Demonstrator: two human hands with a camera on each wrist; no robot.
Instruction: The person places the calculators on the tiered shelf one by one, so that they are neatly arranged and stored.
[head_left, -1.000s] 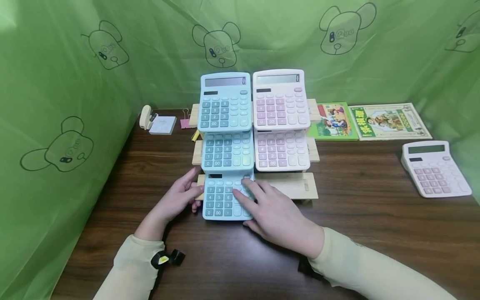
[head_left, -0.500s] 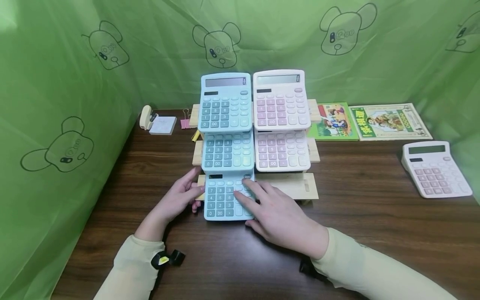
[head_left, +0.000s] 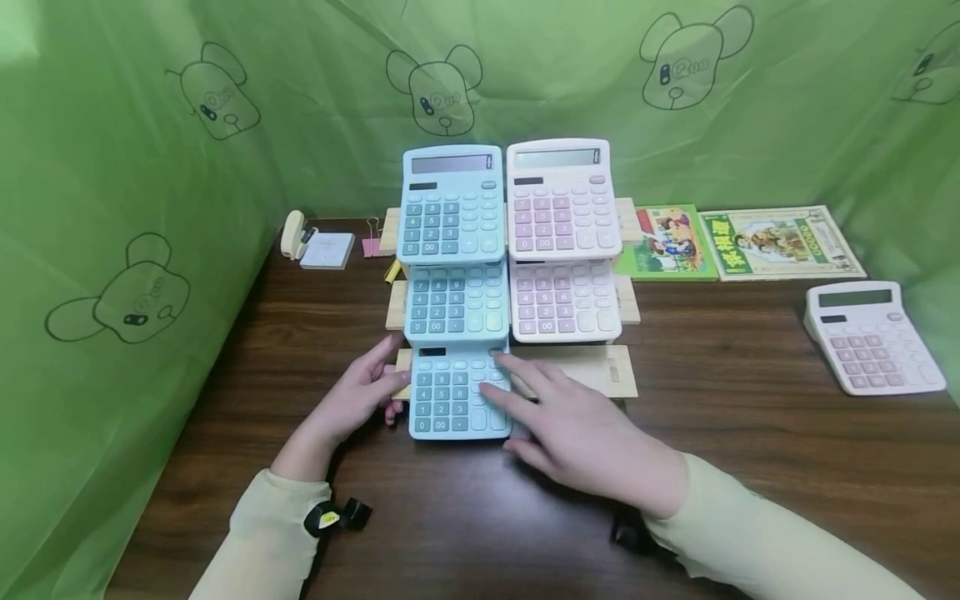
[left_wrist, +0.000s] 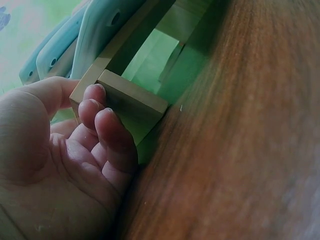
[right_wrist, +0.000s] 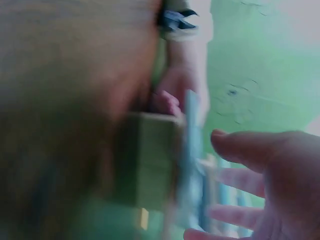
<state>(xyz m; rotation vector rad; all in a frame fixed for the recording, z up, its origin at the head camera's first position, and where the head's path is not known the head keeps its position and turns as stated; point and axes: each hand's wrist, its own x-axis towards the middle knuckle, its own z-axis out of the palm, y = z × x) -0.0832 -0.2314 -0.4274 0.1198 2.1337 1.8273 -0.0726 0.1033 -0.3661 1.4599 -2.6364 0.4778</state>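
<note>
A three-tier wooden stand (head_left: 588, 371) stands mid-table. On its lowest tier a blue calculator (head_left: 442, 408) lies tilted at the left, overhanging the front. My right hand (head_left: 581, 429) hovers at this calculator's right side, fingers straight and spread; the right wrist view, blurred, shows them apart from it. My left hand (head_left: 352, 400) holds the stand's lower left end; in the left wrist view its fingers (left_wrist: 117, 135) curl against the wood. Higher up sit a middle blue calculator (head_left: 453, 300), a top blue calculator (head_left: 453, 208), a middle pink calculator (head_left: 566, 300) and a top pink calculator (head_left: 562, 204).
Another pink calculator (head_left: 873, 342) lies on the table at far right. Behind it are a green picture book (head_left: 671, 242) and a second book (head_left: 780, 242). At back left are a notepad (head_left: 326, 250), a small cream-coloured object (head_left: 292, 233) and a pink binder clip (head_left: 371, 246).
The lowest blue calculator has shifted slightly to the right. My right hand has drawn back to the right, its fingers coming off the calculator's keys. The left hand keeps its place.
</note>
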